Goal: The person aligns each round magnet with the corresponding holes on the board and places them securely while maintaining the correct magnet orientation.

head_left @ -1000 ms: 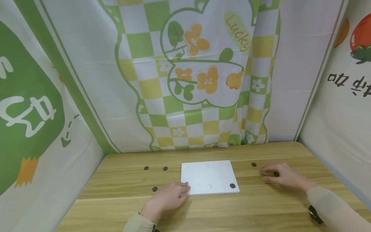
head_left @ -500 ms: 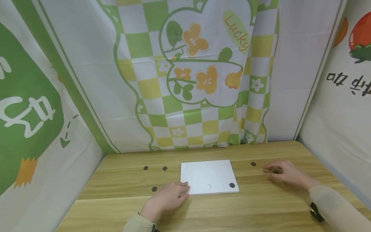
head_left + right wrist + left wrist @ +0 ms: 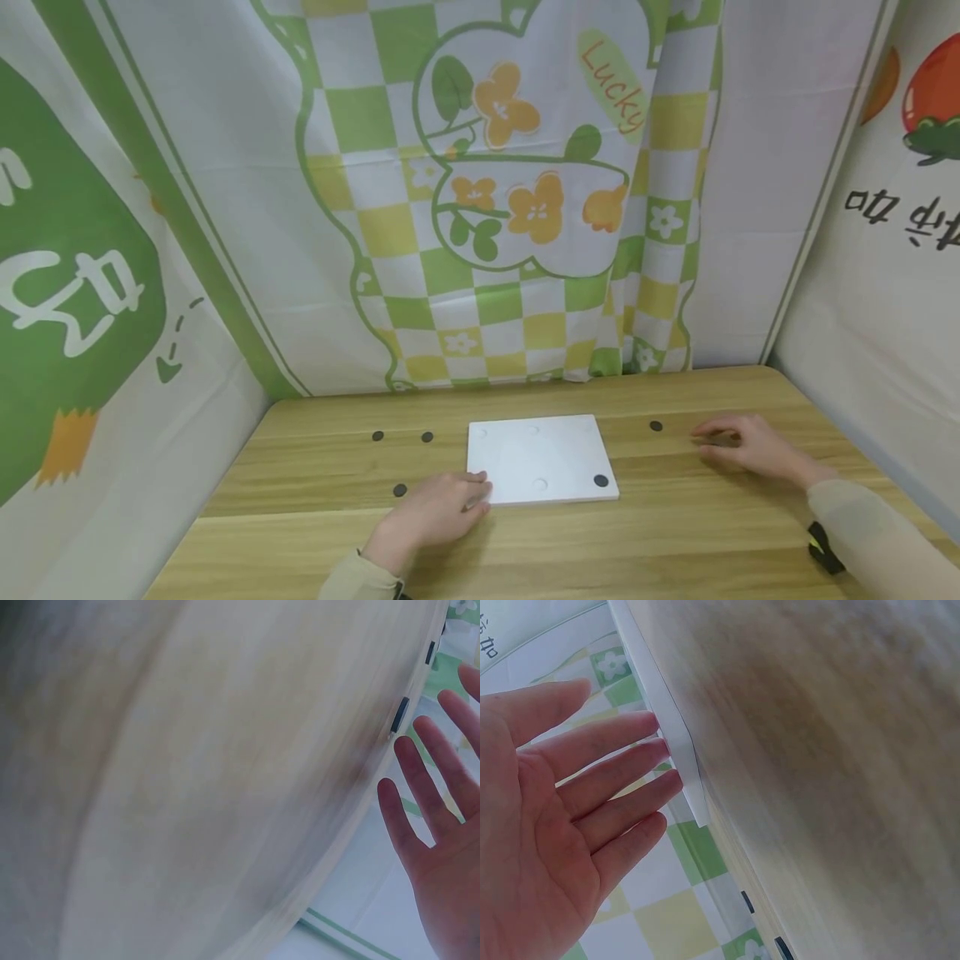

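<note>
A white rectangular board lies on the table, with shallow round recesses and one black disc at its near right corner. My left hand touches the board's near left corner; in the left wrist view its straight fingertips rest along the white edge. To the right of the board, my right hand hovers low with fingers extended. In the right wrist view, a black disc lies on the table just beyond those fingertips, mostly hidden by the hand from the head. Another disc lies left of this hand.
Left of the board, three more flat discs lie on the wooden table: a far left disc, one nearer the board, and one beside the left hand. A printed curtain hangs behind the table's far edge.
My right hand has drifted slightly right, and the disc visible between its thumb and fingers earlier is now covered from the head. The left hand, board and other discs stay put.
</note>
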`<action>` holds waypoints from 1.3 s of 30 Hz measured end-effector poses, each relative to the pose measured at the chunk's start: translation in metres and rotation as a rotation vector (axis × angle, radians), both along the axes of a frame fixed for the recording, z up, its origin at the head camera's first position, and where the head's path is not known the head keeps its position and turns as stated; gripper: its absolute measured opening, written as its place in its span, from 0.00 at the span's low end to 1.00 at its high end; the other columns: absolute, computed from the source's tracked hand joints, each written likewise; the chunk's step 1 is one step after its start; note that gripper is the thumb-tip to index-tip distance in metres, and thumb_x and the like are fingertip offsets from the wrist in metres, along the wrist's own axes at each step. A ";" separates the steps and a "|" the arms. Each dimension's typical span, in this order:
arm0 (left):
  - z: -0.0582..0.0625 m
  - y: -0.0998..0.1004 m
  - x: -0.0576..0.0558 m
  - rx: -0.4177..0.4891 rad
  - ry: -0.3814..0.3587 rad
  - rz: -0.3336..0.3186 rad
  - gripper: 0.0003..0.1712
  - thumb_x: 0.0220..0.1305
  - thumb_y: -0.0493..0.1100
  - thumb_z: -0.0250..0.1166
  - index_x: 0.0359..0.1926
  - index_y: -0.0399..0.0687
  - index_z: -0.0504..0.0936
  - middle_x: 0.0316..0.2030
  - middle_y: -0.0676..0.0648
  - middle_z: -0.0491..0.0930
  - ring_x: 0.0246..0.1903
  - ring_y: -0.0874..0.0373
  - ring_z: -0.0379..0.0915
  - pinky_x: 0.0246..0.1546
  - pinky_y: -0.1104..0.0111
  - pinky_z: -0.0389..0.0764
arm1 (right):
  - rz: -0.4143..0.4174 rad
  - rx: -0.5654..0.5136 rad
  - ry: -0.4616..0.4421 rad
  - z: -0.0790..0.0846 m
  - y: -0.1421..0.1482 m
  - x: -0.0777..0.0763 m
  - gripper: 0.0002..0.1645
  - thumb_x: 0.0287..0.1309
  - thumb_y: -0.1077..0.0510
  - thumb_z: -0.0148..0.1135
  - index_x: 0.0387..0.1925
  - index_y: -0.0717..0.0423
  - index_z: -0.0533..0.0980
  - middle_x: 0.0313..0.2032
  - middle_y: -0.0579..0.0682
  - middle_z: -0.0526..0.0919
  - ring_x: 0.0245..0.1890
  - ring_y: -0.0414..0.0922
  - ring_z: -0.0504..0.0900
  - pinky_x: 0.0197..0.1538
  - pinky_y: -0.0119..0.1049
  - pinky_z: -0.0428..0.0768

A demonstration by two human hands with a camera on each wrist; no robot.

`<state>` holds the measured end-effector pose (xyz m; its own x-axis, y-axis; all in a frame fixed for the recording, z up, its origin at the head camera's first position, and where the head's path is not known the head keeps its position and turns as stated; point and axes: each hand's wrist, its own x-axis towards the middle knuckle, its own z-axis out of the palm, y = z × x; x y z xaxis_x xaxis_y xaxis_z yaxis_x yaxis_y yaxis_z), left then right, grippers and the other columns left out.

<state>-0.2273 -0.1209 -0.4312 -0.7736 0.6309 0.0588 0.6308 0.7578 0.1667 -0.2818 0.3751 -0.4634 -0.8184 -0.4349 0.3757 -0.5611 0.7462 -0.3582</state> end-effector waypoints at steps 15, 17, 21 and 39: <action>0.001 0.001 -0.001 -0.012 -0.033 0.015 0.22 0.69 0.52 0.53 0.57 0.48 0.78 0.60 0.47 0.75 0.59 0.50 0.72 0.61 0.56 0.73 | -0.032 -0.030 -0.042 -0.001 0.009 -0.003 0.16 0.51 0.52 0.71 0.42 0.51 0.82 0.41 0.47 0.86 0.41 0.33 0.81 0.40 0.34 0.84; 0.001 0.001 -0.001 -0.011 -0.030 0.015 0.22 0.69 0.52 0.53 0.57 0.48 0.78 0.60 0.47 0.75 0.59 0.50 0.73 0.61 0.56 0.73 | -0.021 -0.040 -0.053 0.001 0.009 -0.002 0.15 0.51 0.53 0.71 0.42 0.53 0.82 0.41 0.48 0.86 0.40 0.33 0.81 0.39 0.33 0.84; 0.001 0.001 0.000 -0.006 -0.019 0.008 0.21 0.68 0.51 0.54 0.56 0.47 0.79 0.59 0.46 0.75 0.58 0.49 0.73 0.60 0.56 0.74 | -0.003 -0.041 -0.072 0.003 0.011 -0.002 0.15 0.52 0.54 0.70 0.42 0.54 0.82 0.40 0.49 0.86 0.39 0.35 0.82 0.37 0.33 0.84; 0.003 0.001 0.002 -0.007 0.000 -0.004 0.21 0.68 0.50 0.55 0.56 0.45 0.79 0.59 0.45 0.76 0.57 0.49 0.74 0.60 0.57 0.74 | -0.030 -0.036 -0.108 0.001 0.023 -0.003 0.17 0.51 0.52 0.71 0.42 0.55 0.82 0.39 0.49 0.87 0.37 0.34 0.82 0.38 0.32 0.83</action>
